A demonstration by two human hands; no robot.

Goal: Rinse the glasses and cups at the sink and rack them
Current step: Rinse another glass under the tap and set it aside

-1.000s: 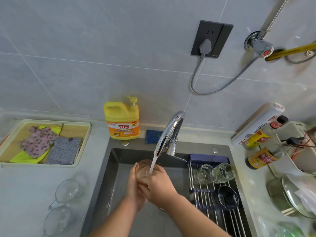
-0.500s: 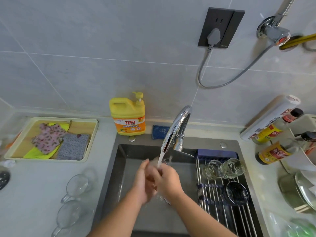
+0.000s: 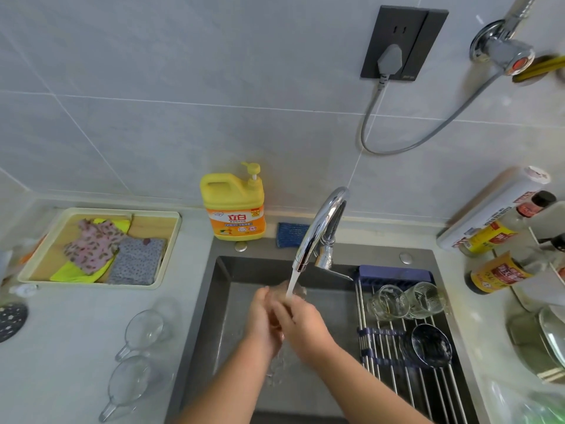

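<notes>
My left hand and my right hand are wrapped together around a clear glass over the sink. Only the glass's rim shows beyond my fingers. Water runs from the chrome tap onto the glass and my right hand. On the roll-up rack across the sink's right side lie two clear glasses and a dark glass bowl. Two clear handled cups rest on the counter left of the sink.
A yellow dish-soap jug and a blue sponge stand behind the sink. A tray with cloths sits at far left. Sauce bottles, a paper roll and pot lids crowd the right counter.
The view has shifted left and slightly down. My hands have closed further over the glass under the running water, turning it between them.
</notes>
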